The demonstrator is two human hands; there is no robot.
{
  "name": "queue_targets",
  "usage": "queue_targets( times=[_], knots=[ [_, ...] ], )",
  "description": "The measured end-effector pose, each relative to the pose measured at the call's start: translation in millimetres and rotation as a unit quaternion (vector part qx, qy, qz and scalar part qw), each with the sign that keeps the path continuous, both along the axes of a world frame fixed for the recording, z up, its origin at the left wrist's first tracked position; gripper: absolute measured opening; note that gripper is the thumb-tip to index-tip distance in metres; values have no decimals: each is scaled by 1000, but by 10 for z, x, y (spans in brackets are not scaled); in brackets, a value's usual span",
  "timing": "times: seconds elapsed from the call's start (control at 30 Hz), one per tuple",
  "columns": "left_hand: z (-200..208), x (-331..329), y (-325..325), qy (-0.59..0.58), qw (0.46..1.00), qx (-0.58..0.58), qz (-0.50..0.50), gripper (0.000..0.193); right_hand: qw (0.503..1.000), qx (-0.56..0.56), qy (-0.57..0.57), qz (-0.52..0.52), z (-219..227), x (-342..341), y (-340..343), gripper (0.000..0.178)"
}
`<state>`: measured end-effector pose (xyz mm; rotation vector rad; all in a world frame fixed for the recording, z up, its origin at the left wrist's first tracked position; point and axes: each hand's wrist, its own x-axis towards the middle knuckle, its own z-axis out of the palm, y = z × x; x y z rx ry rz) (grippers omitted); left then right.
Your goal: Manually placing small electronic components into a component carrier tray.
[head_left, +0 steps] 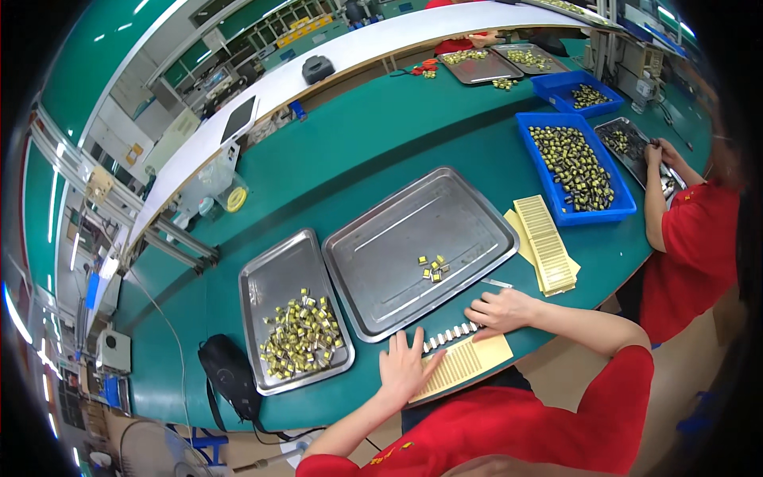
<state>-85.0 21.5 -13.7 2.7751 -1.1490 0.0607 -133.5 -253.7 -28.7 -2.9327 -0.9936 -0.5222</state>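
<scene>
Yellow slotted card (456, 369) is being flanked by a spread left hand (404, 367) and a curled right hand (504, 311), whose grip cannot be told; just beyond the card, a parts row (451, 336) is being touched and could be skewed by uneven fingertip pressure

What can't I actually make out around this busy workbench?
All in the head view:
Row of small pale parts: right end covered by the right hand.
Slotted yellow card: partly under the left hand.
Large blue bin: floor buried under small pieces.
Co-worker's hands: anything held is too small, finger-covered.
Far person: mostly hidden behind the white shelf.
</scene>
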Motion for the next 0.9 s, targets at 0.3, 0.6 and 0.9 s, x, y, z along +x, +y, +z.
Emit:
queue_targets(
  times=[0.3,0.6,0.9],
  knots=[
    [-123,348,48,-63,983,-64,-162,52,998,-26,8,53,11,234,151,57],
    [-303,355,5,-102,962,-140,-212,47,997,-2,71,20,41,333,400,69],
    [-382,335,38,-145,950,-153,-232,36,992,69,104,-5,39,322,490,60]
  ],
)
